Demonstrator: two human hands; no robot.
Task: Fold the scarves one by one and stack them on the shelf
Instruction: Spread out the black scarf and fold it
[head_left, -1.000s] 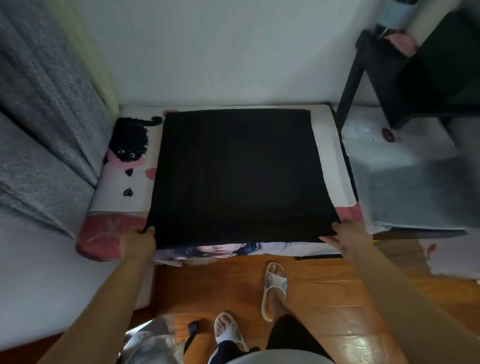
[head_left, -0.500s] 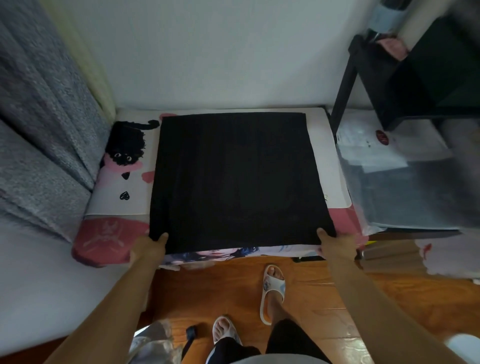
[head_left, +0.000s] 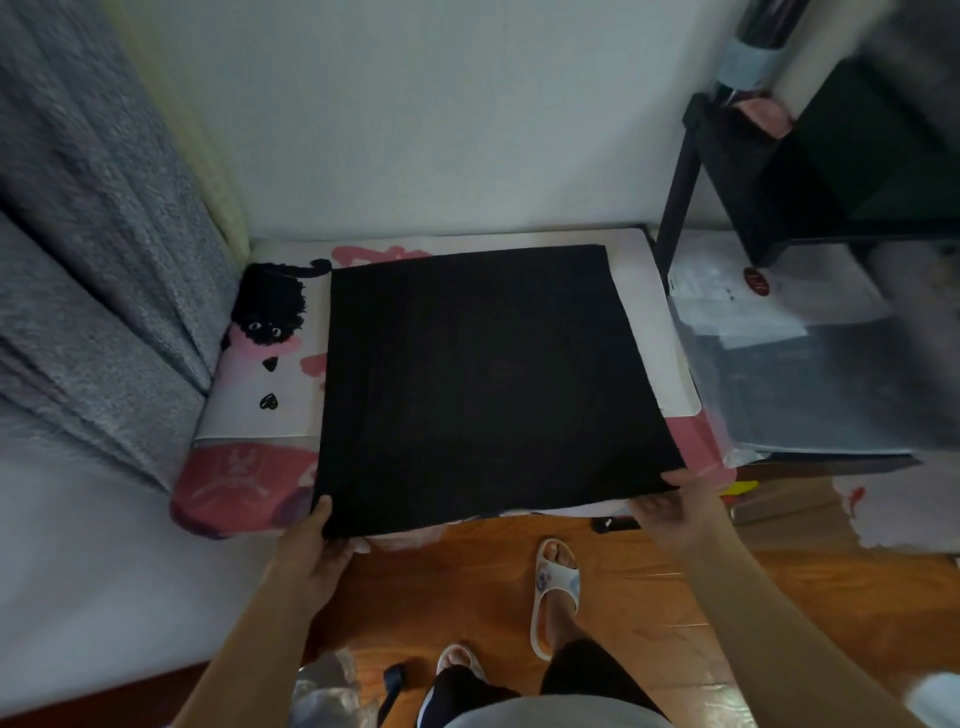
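Black cloth fills the middle of your view: the scarf (head_left: 483, 384) lies spread as a broad, nearly square sheet, matte and dark, its weave too fine to make out. It rests flat on a printed cushion (head_left: 244, 467), a soft rounded pad in white and pink with a fuzzy black cat figure (head_left: 270, 312) and small black hearts along its left side.

Your left hand (head_left: 311, 551) grips the near left corner of the scarf, thumb lying on top of the cloth and the fingers tucked beneath it. Your right hand (head_left: 670, 509) holds the near right corner, with the fingers slipped under the edge and the thumb above. That near edge is lifted slightly off the cushion and hangs out over the floor (head_left: 467, 587).

The floor is glossy orange-brown wood. You stand on it in pale, smooth slippers (head_left: 555, 587).

To your left hangs a grey curtain (head_left: 93, 234) with a coarse, nubbly texture and deep vertical folds. To your right stands a black shelf (head_left: 779, 171) with straight, thin legs, and below it lie clear plastic bags (head_left: 800, 374), shiny and crinkled, stacked flat. Behind everything is a plain white wall (head_left: 441, 114).
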